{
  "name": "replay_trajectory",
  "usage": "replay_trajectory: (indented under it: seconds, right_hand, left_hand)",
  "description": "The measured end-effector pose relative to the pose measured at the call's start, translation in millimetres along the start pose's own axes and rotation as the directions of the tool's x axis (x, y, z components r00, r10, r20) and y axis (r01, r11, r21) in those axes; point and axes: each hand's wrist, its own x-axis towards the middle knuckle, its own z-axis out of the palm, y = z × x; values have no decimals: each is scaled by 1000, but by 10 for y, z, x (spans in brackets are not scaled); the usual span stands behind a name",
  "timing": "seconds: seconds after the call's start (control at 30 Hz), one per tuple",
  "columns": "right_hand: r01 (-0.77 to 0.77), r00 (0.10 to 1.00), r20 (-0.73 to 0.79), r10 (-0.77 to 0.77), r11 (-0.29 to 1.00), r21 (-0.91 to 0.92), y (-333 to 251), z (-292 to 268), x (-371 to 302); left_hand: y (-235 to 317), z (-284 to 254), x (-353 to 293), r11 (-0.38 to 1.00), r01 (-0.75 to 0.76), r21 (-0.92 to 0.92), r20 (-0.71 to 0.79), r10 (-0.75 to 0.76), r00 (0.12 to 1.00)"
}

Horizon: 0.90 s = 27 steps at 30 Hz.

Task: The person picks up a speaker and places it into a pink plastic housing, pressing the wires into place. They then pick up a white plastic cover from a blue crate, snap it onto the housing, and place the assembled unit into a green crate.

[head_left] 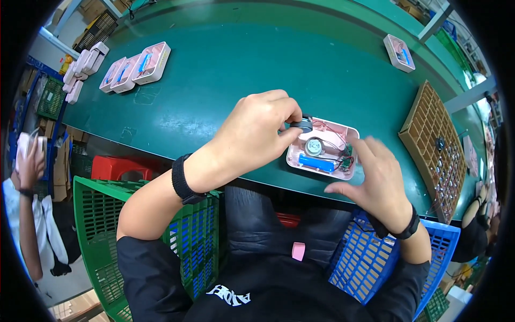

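A pink plastic shell lies on the green table in front of me. Inside it are a blue cylindrical battery, a round silver motor, thin wires and a small green circuit board. My left hand pinches a dark round disc-shaped part between thumb and fingers, over the shell's upper left corner. Beside the shell's right edge is my right hand, slightly blurred. Its thumb and fingers are spread apart, with nothing seen in them.
Open pink shells and stacked pink cases stand at far left. Another shell lies far right. A divided cardboard tray with small parts is at right. Green and blue crates flank me. Other people work at both sides.
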Motion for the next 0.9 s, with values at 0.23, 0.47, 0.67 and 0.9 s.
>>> replay_trajectory:
  seconds: [0.23, 0.47, 0.67, 0.9]
  right_hand:
    - [462, 876, -233, -423, 874, 151, 342, 357, 318]
    - [448, 876, -294, -382, 870, 204, 195, 558, 366]
    - [449, 872, -305, -383, 874, 187, 195, 580, 355]
    - [450, 868, -324, -375, 871, 196, 179, 580, 356]
  left_hand:
    - [-206, 275, 27, 998, -35, -47, 13, 35, 999]
    - [-338, 363, 21, 996, -75, 44, 59, 72, 996]
    - [-364, 380, 35, 998, -65, 2, 82, 64, 995]
    - [-376, 400, 51, 992, -120, 35, 95, 116, 989]
